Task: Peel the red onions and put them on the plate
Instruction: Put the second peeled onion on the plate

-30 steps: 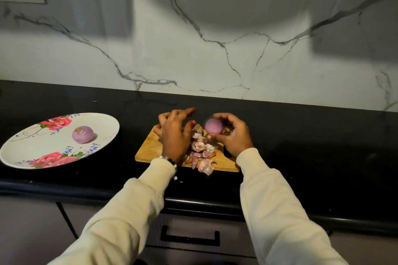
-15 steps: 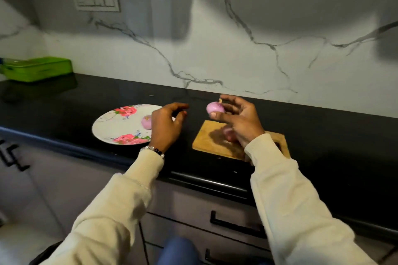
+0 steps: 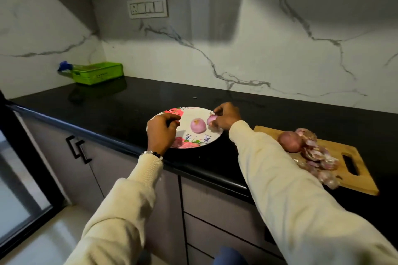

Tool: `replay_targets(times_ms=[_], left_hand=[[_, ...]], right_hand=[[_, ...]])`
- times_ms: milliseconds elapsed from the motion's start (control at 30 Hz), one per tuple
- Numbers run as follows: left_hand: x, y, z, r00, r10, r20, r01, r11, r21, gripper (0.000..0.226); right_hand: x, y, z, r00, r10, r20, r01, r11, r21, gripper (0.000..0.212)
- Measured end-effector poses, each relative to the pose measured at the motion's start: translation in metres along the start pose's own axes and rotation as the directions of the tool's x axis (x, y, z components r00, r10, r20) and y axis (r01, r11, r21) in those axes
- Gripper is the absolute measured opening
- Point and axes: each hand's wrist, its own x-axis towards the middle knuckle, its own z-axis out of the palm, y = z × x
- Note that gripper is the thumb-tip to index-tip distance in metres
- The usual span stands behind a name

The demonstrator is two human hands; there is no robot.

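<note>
Over plate (image 3: 210, 139): right hand (image 3: 226, 117) grips peeled onion (image 3: 211, 120).

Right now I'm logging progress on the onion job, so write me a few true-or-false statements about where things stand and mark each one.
1. A peeled purple onion lies on the floral white plate. True.
2. The right hand is empty. False: it holds a second peeled onion in its grip over the plate's right edge.
3. An unpeeled reddish-brown onion sits on the wooden cutting board beside a pile of papery onion skins. True.
4. The left hand grips the green plastic basket. False: it is at the plate's left edge; the basket stands far back in the corner.
</note>
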Motion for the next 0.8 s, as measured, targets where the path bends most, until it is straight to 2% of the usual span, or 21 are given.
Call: replay_targets(times_ms=[167, 300, 400, 467, 567, 667, 800], left_hand=[[0.007, -0.007, 0.011, 0.999, -0.041, 0.025, 0.041, 0.999, 0.016, 0.021], [0.007, -0.008, 0.018, 0.998, -0.037, 0.041, 0.037, 0.999, 0.011, 0.021], [0.006, -0.006, 0.021, 0.999, -0.049, 0.016, 0.049, 0.999, 0.011, 0.020], [0.004, -0.002, 0.022, 0.998, -0.054, -0.010, 0.054, 0.999, 0.001, 0.019], [-0.002, 0.010, 0.026, 0.999, -0.012, -0.051, 0.012, 1.000, 0.006, 0.019], [-0.011, 0.034, 0.037, 0.997, 0.042, -0.067, -0.044, 0.999, -0.028, 0.019], [-0.029, 0.073, 0.066, 0.991, 0.136, -0.005, -0.135, 0.977, -0.162, 0.020]], right_hand=[[0.005, 0.001, 0.015, 1.000, 0.000, -0.023, -0.001, 0.999, -0.047, 0.044], [0.003, 0.009, 0.015, 0.998, -0.040, 0.040, 0.044, 0.995, -0.093, 0.054], [-0.003, 0.012, 0.011, 0.997, -0.059, 0.059, 0.066, 0.990, -0.125, 0.064], [-0.008, 0.014, 0.004, 0.996, -0.071, 0.045, 0.075, 0.990, -0.116, 0.060], [-0.021, 0.013, -0.013, 0.991, -0.135, -0.022, 0.133, 0.990, -0.048, 0.040], [-0.041, 0.010, -0.041, 0.984, -0.162, -0.070, 0.169, 0.981, 0.100, 0.035], [-0.071, 0.021, -0.087, 0.977, -0.166, -0.134, 0.200, 0.931, 0.307, 0.026]])
